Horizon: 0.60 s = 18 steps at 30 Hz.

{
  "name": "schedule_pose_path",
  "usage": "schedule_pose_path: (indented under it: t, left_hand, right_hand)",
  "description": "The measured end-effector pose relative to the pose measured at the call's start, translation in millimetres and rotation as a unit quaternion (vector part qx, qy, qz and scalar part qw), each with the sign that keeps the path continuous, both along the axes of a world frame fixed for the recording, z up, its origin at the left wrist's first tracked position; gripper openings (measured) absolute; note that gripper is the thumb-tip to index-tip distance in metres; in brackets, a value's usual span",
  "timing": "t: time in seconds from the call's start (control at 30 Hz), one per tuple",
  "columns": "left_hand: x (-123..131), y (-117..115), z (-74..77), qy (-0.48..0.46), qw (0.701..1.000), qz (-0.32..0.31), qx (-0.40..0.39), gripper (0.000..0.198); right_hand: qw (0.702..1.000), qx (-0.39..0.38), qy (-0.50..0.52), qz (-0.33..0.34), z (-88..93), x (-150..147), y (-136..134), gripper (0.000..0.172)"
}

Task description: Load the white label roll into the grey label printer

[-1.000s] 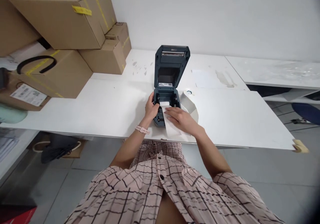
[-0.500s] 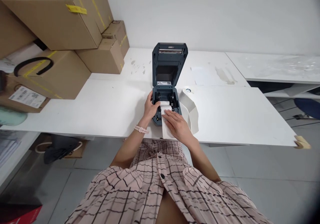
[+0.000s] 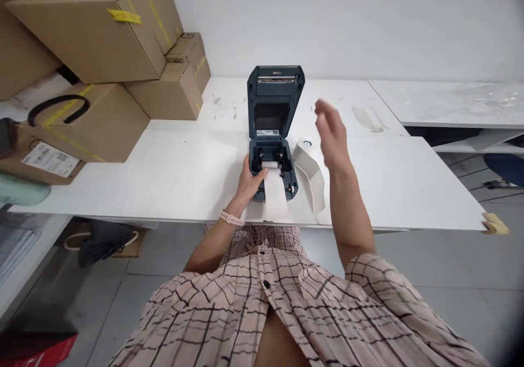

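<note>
"What's on your table (image 3: 388, 187)?"
"Your printer (image 3: 268, 138), near the front edge, lid (image 3: 275, 95) up."
"And your right hand (image 3: 332, 135)?"
"Over the table, right of the printer, loosely extended."
"Your left hand (image 3: 248, 181)?"
"Clasping the printer's left side, thumb at the paper strip (image 3: 275, 199) lying over its front."

Brightly lit across white table (image 3: 184, 176) and wall (image 3: 368, 29). Softly shadowed left of the printer (image 3: 270, 142). Slightly blurred at the right hand (image 3: 333, 135). Stretched toward the edges, dark at right corners.
</note>
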State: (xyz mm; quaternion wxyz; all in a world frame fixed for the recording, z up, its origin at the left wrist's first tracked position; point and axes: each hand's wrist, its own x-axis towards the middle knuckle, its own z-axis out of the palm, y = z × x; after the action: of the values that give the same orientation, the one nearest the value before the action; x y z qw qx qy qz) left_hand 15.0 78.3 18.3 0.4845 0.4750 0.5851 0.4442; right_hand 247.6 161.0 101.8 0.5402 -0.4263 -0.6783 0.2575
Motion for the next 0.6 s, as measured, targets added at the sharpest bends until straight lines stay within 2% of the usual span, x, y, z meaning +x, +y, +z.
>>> schedule_pose_path:
  t: [0.13,0.2,0.27,0.33,0.43,0.5,0.6]
  left_hand:
    - [3,-42,3.6,-0.002,0.999,-0.016,-0.032,0.116]
    - [-1,-59,0.7,-0.019,0.999,-0.036,-0.029,0.116]
    - [-8,-72,-4.4,-0.04,0.998,-0.048,-0.018,0.116]
    - [-19,-80,-8.9,-0.054,0.998,-0.035,-0.015,0.11]
    - [-34,-84,-8.4,-0.064,0.997,0.03,-0.014,0.09]
    - [-39,-79,-2.1,-0.072,0.995,0.065,0.009,0.081]
    - [-33,-65,10.2,-0.074,0.994,0.067,0.042,0.076]
  right_hand:
    - [0.994,-0.082,0.041,0.067,25.5,-16,104,0.082]
    - [0.985,-0.118,0.071,0.101,33.0,-30,130,0.089]
    - [0.983,-0.118,0.092,0.11,36.6,-39,130,0.09]
    - [0.987,-0.089,0.093,0.099,35.1,-41,105,0.088]
    - [0.994,-0.04,0.073,0.069,20.5,-36,39,0.082]
    - [0.997,-0.022,0.066,0.034,2.3,-34,-10,0.069]
    - [0.997,-0.022,0.076,-0.01,-32.4,-38,-65,0.041]
